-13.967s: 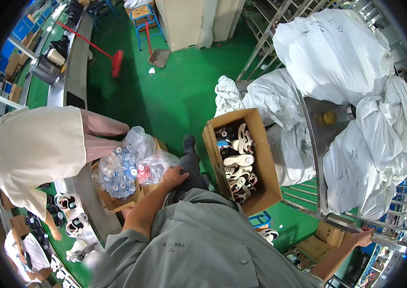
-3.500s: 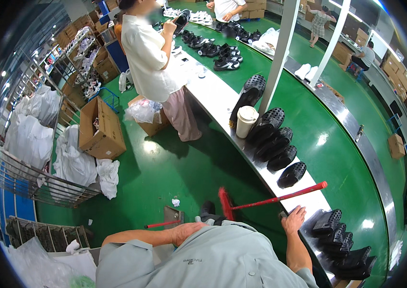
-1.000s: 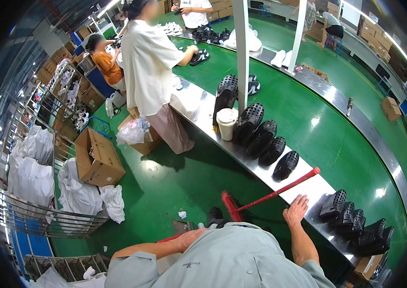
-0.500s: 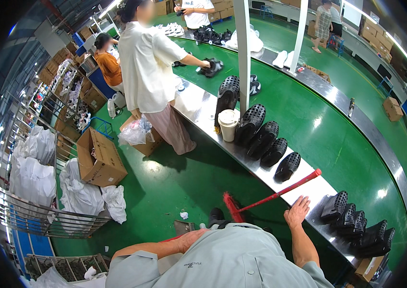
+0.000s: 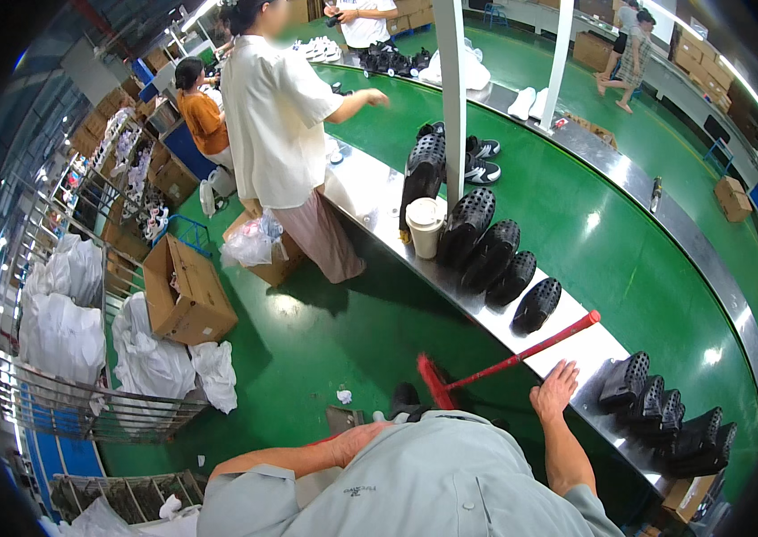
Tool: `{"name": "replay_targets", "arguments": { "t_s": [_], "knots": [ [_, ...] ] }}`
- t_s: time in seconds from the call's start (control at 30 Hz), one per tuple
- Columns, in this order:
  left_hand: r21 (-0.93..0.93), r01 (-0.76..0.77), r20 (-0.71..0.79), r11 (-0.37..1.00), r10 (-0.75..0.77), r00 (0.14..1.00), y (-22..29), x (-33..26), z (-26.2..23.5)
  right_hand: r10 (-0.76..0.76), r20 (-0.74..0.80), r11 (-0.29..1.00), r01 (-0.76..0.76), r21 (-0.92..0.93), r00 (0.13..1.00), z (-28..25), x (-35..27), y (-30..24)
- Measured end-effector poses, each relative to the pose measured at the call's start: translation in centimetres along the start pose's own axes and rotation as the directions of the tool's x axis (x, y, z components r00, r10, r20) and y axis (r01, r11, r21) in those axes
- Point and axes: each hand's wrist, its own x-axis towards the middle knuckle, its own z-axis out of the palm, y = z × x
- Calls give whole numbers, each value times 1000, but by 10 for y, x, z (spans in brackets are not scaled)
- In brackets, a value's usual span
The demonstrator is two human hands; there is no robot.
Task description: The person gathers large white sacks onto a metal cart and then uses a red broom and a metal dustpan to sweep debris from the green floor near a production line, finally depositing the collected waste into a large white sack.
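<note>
My right hand [image 5: 555, 390] rests open on the edge of the steel bench [image 5: 604, 351], fingers spread, holding nothing. Just left of it a red broom [image 5: 522, 360] leans on the bench, its bristles down on the green floor. My left hand [image 5: 366, 442] is low at my waist, its fingers mostly hidden by my shirt. A thin red handle shows beside that wrist, and a grey dustpan-like piece [image 5: 344, 420] lies just beyond. Black shoe-shaped forms [image 5: 537, 305] with perforated tops stand on the bench; more black forms [image 5: 652, 400] are to the right of my right hand.
A lidded cream cup [image 5: 425, 226] stands by a white post [image 5: 452, 98]. Across the bench runs a green conveyor belt [image 5: 612, 246]. A co-worker in white [image 5: 276, 125] stands ahead. At left are an open carton [image 5: 184, 291] and a metal-railed cart [image 5: 119, 416] with white bags.
The co-worker's hand has let go of a dark shoe, and a pair of dark shoes has moved into fuller view beside the post. People walk at the far right. My hands stay put.
</note>
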Motion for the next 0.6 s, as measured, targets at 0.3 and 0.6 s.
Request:
{"name": "replay_targets", "arguments": {
  "t_s": [0.3,0.6],
  "knots": [
    [65,30,21,997,-31,999,-1,-1,-6,-72,-109,997,68,-41,991,9,6,-1],
    [49,41,17,998,-42,999,9,-3,0,-81,-75,996,77,-50,994,5,7,4]
  ]
}}
